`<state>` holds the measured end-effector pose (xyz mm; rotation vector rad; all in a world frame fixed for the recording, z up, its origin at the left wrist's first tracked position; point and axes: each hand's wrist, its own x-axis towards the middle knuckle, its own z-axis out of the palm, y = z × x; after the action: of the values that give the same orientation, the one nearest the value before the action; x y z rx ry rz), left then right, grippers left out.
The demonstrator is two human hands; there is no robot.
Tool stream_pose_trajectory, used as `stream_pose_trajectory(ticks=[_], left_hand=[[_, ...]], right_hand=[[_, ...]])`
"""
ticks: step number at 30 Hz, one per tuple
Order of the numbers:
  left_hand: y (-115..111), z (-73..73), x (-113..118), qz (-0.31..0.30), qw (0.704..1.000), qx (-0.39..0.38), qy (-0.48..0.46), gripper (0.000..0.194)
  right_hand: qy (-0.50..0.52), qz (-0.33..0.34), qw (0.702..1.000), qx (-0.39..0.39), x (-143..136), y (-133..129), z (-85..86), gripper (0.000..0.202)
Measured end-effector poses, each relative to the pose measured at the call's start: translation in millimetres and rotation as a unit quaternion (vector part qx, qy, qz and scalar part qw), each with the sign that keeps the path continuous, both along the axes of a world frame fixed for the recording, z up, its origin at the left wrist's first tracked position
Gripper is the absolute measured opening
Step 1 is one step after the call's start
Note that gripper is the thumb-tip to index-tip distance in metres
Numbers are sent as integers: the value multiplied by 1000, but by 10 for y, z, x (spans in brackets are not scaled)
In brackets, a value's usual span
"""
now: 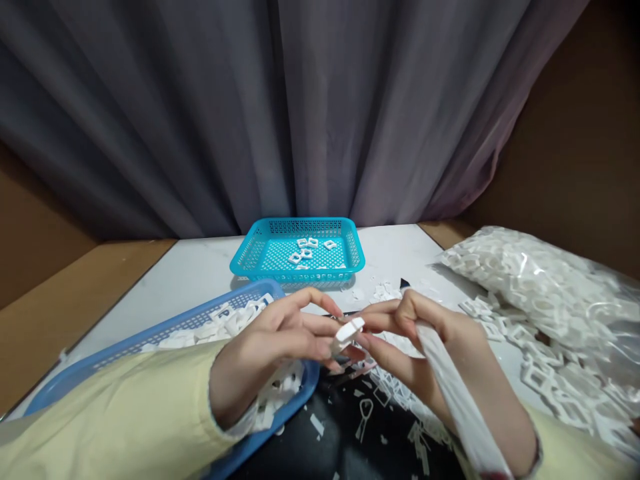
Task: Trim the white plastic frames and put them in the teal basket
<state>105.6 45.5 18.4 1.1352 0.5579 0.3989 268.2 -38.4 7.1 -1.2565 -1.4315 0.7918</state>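
Observation:
A small white plastic piece (349,333) is pinched between the fingers of my left hand (280,337), in the middle of the view. My right hand (440,347) meets it from the other side, thumb and fingertips touching the piece. Its curled fingers also hold a long white strip (463,400), which runs down to the bottom edge and ends in a bit of red; I cannot tell what it is. Beneath my left wrist is a blue basket (175,328) of white pieces. White scraps (400,393) lie under my hands on a black surface (335,427).
Behind my hands, a turquoise basket (297,277) contains several white frame-shaped pieces (306,253). At the right, a clear plastic bag (540,280) bulges with similar pieces, and loose ones (545,367) spill onto the white table (200,267). A grey curtain (320,113) hangs at the back.

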Motion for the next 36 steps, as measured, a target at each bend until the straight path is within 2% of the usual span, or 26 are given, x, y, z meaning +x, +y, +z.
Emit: stream_pose_trajectory(ticks=[4,7,10,14,18,24,26,29,31,34,36], left_hand=[[40,11,5,-3,999,-10,40,19],[29,-54,39,-34,998,-31,43,25],[21,-106,57,-34,997,-59,33,25],[30,-87,56,-10,994,-96,53,20],[36,-74,51,14,991,-119,53,19],[54,-131,41,35,994,-103,20,19],[54,-125,33,46,995,-91,16,17],[38,-91,22,57,996,-66,37,17],[24,-69,20,67,995,-53,57,18],[13,-57,26,83,994,-44,61,20],[16,-59,32,96,993,-43,53,20]], right_hand=[[-110,-11,994,16,-35,-6,-13,27],[-171,-19,984,49,-58,-23,-32,25],[-202,-32,977,66,-62,-31,-32,24],[-189,-36,979,68,-53,-8,-20,28],[-165,-13,985,56,-42,22,-47,30],[-158,1,987,41,-13,55,-82,31],[-149,-11,988,49,-2,64,-68,31],[-137,-65,987,46,44,77,-36,26],[-112,-97,988,32,105,83,-12,37],[-72,-77,994,6,207,78,40,56],[-70,-62,996,-12,241,62,97,53]])
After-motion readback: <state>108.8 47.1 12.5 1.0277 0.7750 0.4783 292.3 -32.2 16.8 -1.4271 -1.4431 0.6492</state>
